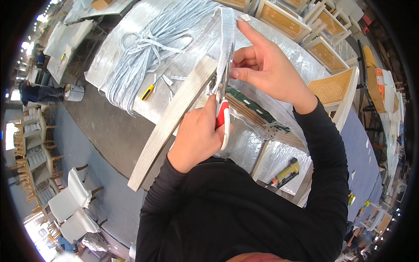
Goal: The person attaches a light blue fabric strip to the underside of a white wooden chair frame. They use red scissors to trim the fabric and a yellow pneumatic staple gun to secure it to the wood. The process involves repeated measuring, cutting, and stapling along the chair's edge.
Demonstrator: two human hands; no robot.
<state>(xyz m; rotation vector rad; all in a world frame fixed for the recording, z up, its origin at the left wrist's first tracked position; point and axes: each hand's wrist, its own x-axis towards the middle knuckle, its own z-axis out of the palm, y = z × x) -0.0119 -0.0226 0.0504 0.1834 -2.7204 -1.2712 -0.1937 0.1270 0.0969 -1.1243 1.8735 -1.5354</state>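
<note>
1. Spilling across the plastic-wrapped surface (pixel 106 54) at the left, a bundle of pale strips (pixel 140 59) lay loose: light, limp stuff by the look of it, best gathered at its bunched middle. A yellow-and-black hand tool (pixel 147 92) sat just beside it.
2. Next along, a pale wooden bar (pixel 174 122) slanted from lower left up toward the hands; it looked stiff and fairly solid, something to grasp round its long edges.
3. Then the left hand (pixel 195 134), and what a hold: fingers wrapped about the red-and-white handles of the scissors (pixel 224 115), back of the hand uppermost, blades pointing away. A light, rigid tool, that, to be held by the handles alone (nobody would want the other end).
4. Centre stage, the woven strap (pixel 227 32) ran alongside the blades, its upper part bending over; soft, pliable, likely a touch slippery, so best pinched flat across its width.
5. And the right hand (pixel 273 72)! Forefinger stretched toward the strap's upper part, thumb beside the blades, other fingers curled; whether they pinched the strap, one couldn't tell.
6. Lower right, a yellow-green tool (pixel 286 173) lay well apart.
</note>
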